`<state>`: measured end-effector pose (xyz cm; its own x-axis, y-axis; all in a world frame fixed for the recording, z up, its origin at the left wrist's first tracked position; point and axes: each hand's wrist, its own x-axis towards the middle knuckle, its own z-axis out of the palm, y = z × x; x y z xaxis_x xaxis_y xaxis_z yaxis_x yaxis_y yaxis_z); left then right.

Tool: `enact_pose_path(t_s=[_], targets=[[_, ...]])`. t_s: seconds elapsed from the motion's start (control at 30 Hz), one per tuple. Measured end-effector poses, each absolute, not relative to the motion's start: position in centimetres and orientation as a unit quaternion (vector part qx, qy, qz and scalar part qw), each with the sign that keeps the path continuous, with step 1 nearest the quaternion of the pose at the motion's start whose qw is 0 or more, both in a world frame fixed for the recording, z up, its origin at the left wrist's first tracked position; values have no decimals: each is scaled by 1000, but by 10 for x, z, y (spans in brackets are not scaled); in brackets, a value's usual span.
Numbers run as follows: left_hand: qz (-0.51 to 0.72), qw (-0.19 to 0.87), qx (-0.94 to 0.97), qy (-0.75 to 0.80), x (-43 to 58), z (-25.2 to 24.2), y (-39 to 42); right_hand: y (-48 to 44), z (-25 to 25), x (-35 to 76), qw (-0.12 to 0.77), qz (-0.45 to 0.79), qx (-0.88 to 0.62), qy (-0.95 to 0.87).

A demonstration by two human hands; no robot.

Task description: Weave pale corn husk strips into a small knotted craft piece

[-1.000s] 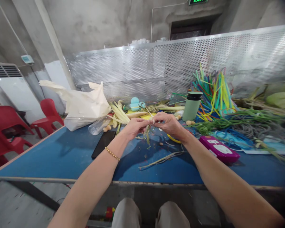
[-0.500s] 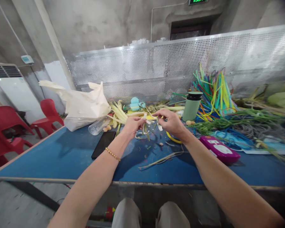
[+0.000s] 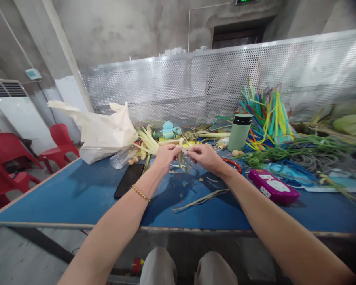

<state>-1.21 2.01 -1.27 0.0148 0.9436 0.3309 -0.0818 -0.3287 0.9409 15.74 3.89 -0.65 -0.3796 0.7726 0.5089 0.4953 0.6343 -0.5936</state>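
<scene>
The left hand (image 3: 165, 155) and right hand (image 3: 206, 157) each pinch a pale leaf strip (image 3: 183, 151) just above the blue counter (image 3: 77, 194); even tension and close fingertip grips appear advisable to avoid tearing it.

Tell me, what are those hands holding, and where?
A pale leaf strip, pinched near its top by the left hand and right hand; its ends dangle.

— What are the hands doing?
— The left hand (image 3: 165, 155) and right hand (image 3: 206, 157) pinch pale leaf strips (image 3: 182, 156) between them, above the blue tabletop (image 3: 77, 194).
— Nearby?
— A black phone (image 3: 129, 180) lies to the left, and a green flask (image 3: 239, 132) stands to the right.
</scene>
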Motion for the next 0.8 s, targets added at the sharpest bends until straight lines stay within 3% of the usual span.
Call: enact_pose_path(t_s=[0.27, 0.47, 0.6, 0.8], targets=[[601, 479, 520, 372, -14, -14, 24, 35, 0, 165, 377, 123, -415, -819], [633, 441, 507, 384, -14, -16, 25, 30, -1, 163, 482, -44, -349, -802], [639, 429, 509, 386, -13, -18, 25, 24, -7, 152, 421, -96, -220, -875], [639, 442, 495, 389, -12, -22, 29, 25, -13, 146, 373, -155, -197, -893]])
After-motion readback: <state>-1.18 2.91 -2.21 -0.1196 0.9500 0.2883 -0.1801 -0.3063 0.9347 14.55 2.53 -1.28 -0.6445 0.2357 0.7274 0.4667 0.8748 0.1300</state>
